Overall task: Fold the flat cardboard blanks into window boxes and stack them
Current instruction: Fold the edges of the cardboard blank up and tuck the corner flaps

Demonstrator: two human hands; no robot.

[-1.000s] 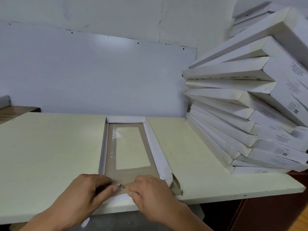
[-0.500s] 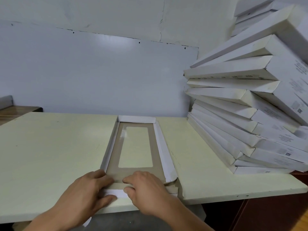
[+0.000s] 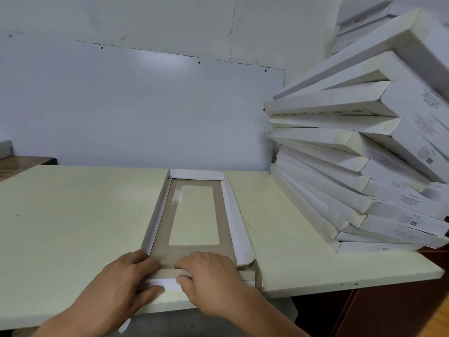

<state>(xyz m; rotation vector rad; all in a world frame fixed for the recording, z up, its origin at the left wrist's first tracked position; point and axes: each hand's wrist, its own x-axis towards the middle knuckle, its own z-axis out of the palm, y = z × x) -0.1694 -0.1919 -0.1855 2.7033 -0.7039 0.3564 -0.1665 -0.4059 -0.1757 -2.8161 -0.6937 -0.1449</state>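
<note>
Both hands, the left hand (image 3: 126, 276) and right hand (image 3: 206, 276), pinch the near end flap (image 3: 167, 278) of the box (image 3: 194, 215) lying just beyond them, apparently mid-fold; next, I'd guess, tucking it down.

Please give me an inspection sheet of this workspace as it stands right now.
Surface: cream table, scuffed, box in progress lying at its near edge.
Job's things: window box, brown inside up, far and side walls raised, near end flap being folded; pile of finished boxes at right, leaning unevenly.
Clutter: nothing seen.
Hands: left hand and right hand both grip the near end flap, thumbs under it.
Cables: nothing seen.
Surroundings: white panel on the wall behind; wooden surface at far left.
</note>
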